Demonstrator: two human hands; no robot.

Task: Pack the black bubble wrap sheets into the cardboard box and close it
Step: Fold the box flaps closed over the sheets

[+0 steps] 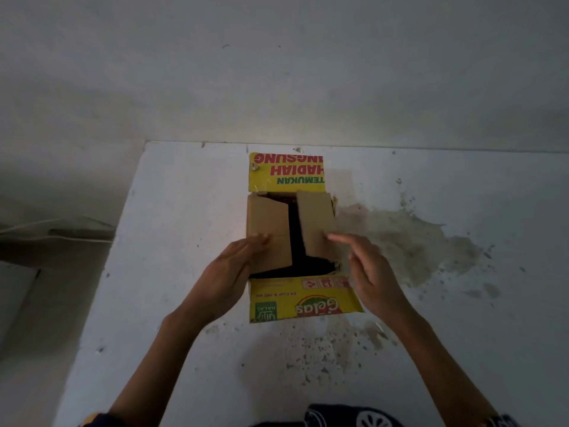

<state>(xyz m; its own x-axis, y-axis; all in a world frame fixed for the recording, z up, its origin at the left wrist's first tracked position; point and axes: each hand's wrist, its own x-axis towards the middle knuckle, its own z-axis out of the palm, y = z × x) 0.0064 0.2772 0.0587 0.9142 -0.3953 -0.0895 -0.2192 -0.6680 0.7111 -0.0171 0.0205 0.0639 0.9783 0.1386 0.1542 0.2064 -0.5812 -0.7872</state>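
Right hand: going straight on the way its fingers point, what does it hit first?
Probably the right inner flap of the cardboard box; the right hand looks almost on it, though depth is unclear.

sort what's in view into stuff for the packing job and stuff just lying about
For the job: cardboard box, black bubble wrap showing inside, left hand on the left flap, right hand at the right flap.
Lying about: stained patch on the white surface, patterned dark cloth at the bottom edge.
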